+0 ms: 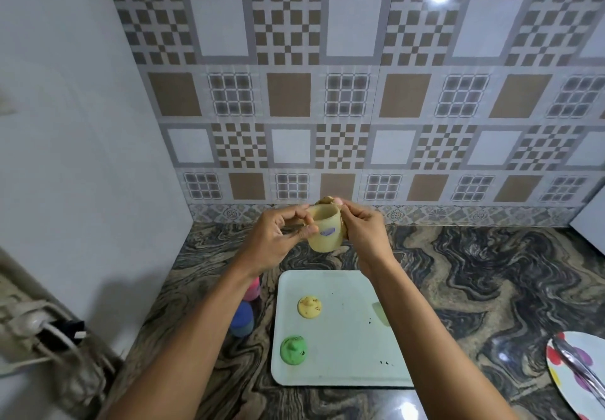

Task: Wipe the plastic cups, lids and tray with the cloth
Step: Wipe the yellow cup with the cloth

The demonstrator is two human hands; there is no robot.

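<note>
Behind the raised pale yellow plastic cup (pixel 324 231), the brownish cloth (pixel 327 200) barely peeks out, mostly hidden by the right hand (pixel 363 234). Below the grip, a forearm covers a pale green lid (pixel 379 313), and the pink (pixel 253 288) and blue cups (pixel 243 321) show partly.

Dark marbled counter (pixel 474 275) w/ brown-and-white patterned wall tiles (pixel 343 92) behind, a spotted plate (pixel 563 383) w/ metal tongs (pixel 579 367) at the right edge, plug & cable (pixel 49 331) on the left.
</note>
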